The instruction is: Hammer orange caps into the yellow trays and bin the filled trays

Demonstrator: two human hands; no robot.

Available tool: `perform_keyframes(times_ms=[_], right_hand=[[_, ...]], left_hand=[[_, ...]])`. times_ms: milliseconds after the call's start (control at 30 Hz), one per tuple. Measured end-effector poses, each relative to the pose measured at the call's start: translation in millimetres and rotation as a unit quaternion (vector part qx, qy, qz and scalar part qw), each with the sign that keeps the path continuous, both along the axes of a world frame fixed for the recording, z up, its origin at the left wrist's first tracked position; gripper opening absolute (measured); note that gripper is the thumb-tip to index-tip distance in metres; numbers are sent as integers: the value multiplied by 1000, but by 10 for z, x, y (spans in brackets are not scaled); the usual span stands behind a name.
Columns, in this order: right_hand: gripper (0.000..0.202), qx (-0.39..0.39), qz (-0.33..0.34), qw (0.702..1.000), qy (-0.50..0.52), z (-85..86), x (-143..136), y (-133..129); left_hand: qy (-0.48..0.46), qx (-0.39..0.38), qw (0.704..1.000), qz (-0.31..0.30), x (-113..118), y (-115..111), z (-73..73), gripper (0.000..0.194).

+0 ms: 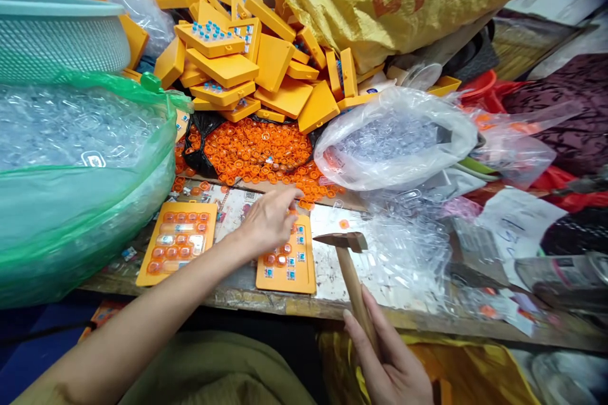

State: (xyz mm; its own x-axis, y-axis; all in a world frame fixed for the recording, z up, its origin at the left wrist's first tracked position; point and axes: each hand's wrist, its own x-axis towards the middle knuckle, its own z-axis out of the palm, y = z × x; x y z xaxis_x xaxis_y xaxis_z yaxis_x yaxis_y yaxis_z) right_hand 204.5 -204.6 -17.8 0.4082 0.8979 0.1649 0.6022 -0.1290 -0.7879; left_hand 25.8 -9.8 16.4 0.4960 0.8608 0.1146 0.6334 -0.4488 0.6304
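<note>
**Hammer (355,291) in your right fingers (360,336), left fingers (287,195) above a yellow tray (304,266)**

Your left fingers curl over the upper end of the tray; you cannot tell from here whether they pinch anything. Your right fingers wrap the wooden handle, the metal head raised just to the right of that tray. Below your left fingers, the tray carries orange caps (270,259) and blue-marked pieces (291,275) on the counter (237,297). To their left lies a second tray (164,228); beyond them, loose orange rings (261,145) spill from a black bag (202,161) beneath piled yellow cases (273,63). Clear pieces (408,247) scatter beyond your right fingers.
</note>
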Motion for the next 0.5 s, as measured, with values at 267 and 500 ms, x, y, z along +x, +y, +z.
perform_keyframes(times_ms=[267, 500], right_hand=[[41, 62, 66, 992, -92, 225, 42, 114], [42, 65, 87, 987, -115, 210, 34, 131]], left_hand=[[4, -13, 999, -41, 59, -292, -16, 41], [-56, -23, 998, -30, 33, -281, -43, 53]])
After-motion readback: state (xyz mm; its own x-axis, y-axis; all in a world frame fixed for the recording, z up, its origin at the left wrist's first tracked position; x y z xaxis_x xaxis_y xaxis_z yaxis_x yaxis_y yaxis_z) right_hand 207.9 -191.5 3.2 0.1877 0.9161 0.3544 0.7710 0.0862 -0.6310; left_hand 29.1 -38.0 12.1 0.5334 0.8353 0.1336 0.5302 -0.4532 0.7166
